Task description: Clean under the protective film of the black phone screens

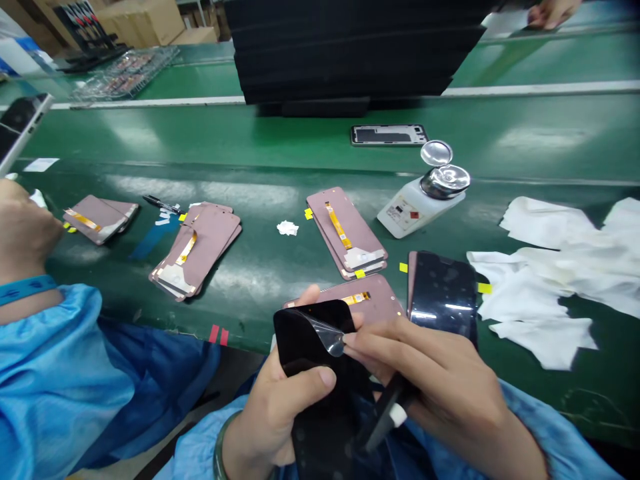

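My left hand [283, 400] grips a black phone screen [299, 337] by its edge, thumb on the front face. My right hand [440, 380] pinches the lifted corner of a clear protective film [327, 339] that curls away from the screen's upper part. A dark stick-like tool [383, 413] with a small white patch is also tucked under the right hand; its kind is unclear. Just behind the hands lies a pinkish screen panel [385, 300] with an orange flex cable. To its right rests a dark glossy screen [443, 290] with yellow tabs.
Pinkish panels are stacked at the centre [350, 230] and left [200, 247]. A white solvent bottle [417, 207] stands with its metal lid up. White cloths [540, 287] lie right, a phone frame [389, 135] behind. At left, a co-worker's hand [23, 227] is near a phone [23, 127].
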`<state>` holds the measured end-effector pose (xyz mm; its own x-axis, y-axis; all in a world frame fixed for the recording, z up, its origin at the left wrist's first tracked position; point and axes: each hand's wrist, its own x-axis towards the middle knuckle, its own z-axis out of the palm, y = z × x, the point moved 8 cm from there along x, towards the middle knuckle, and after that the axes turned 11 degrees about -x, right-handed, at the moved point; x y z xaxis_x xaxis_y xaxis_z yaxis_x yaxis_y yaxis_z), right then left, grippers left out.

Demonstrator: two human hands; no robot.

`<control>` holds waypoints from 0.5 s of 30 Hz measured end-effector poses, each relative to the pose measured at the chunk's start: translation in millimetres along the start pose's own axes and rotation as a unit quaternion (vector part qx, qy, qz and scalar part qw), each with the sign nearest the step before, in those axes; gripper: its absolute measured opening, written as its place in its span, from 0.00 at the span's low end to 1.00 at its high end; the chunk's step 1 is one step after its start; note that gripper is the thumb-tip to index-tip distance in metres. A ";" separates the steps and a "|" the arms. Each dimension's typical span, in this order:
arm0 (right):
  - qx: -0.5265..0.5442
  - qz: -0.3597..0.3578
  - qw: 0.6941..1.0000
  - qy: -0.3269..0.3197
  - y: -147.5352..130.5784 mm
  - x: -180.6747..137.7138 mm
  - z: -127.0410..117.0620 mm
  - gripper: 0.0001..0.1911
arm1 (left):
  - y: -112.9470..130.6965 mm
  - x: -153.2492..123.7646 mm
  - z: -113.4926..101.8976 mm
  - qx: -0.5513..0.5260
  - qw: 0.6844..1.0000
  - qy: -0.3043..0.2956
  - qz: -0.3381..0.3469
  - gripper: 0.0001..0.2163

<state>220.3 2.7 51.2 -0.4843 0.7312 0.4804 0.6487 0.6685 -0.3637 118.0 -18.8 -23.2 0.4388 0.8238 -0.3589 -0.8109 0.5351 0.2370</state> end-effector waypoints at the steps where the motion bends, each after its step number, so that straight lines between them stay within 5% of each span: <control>1: 0.000 0.000 1.000 0.000 -0.1 0.3 0.1 0.11 | 0.2 0.1 -0.4 0.000 1.000 0.000 0.002 0.37; 12: -0.017 -0.008 1.000 -0.013 0.0 -2.0 1.9 0.18 | -0.1 -0.4 -4.7 -0.009 0.999 0.041 0.023 0.30; 15: -0.019 -0.004 1.000 -0.022 -0.5 -3.8 3.3 0.19 | 0.5 0.0 -8.1 0.012 0.995 0.091 0.045 0.31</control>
<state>219.9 0.0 46.9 -0.5151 0.7311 0.4474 0.6654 0.6701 -0.3290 114.5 -20.0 -30.4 0.2858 0.8216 -0.4933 -0.8328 0.4676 0.2962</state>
